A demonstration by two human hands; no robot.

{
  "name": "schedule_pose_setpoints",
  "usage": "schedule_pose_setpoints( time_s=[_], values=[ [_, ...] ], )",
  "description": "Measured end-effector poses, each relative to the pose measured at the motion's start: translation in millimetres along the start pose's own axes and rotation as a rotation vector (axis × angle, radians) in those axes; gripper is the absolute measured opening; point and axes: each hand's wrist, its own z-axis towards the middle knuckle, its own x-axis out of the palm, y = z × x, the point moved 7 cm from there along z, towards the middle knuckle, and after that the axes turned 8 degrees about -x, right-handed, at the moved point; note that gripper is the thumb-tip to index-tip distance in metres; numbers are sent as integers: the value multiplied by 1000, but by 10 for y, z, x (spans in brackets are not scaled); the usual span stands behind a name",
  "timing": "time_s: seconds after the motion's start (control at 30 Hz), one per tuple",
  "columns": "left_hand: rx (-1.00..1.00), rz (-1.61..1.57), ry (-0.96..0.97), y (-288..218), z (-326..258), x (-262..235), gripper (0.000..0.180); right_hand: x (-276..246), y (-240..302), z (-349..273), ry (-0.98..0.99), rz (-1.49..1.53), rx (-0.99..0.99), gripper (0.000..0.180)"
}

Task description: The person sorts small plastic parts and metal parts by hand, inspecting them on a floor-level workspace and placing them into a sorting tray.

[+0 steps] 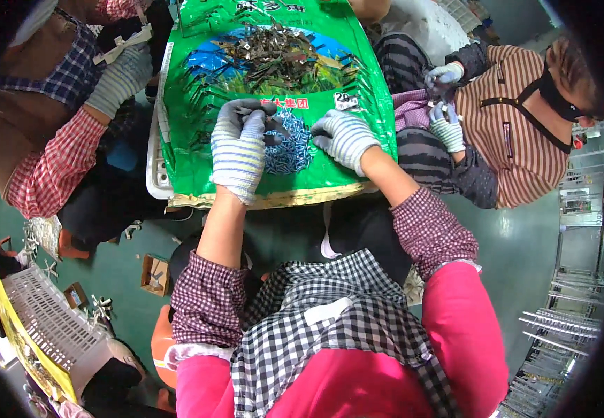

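A heap of small blue screws (289, 148) lies on a green printed plastic sheet (197, 167) between my hands. My left hand (240, 143), in a striped glove with grey fingers, is at the heap's left side. Its fingers are curled together by some dark bits; what they hold is hidden. At the heap's right edge is my right hand (347, 139), gloved alike, its fingertips bent together against the screws. Whether a screw is between them is too small to tell. Beyond both hands, a pile of thin dark metal pieces (274, 56) spreads over the sheet.
A white plastic crate (157, 164) shows under the sheet's left edge. Co-workers sit close at left and right, a gloved hand (122, 76) of one holding a pale part (124, 43). On the floor are a small cardboard box (155, 274) and a white basket (54, 313).
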Motion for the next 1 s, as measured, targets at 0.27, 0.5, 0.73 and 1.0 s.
schedule_pose_setpoints(
  time_s=[0.27,0.5,0.73,1.0],
  values=[
    [-153,-87,57,7,-13,111,14,-95,-52,27,-100,122,-43,16],
    [-212,-59,150,131,-127,171,23,-557,337,-185,-371,425,-255,11],
    [-123,-71,178,96,-150,189,19,-650,604,-121,-313,414,-358,8],
    [-355,-370,111,323,-63,121,25,-573,590,-12,-298,331,-294,13]
  ],
)
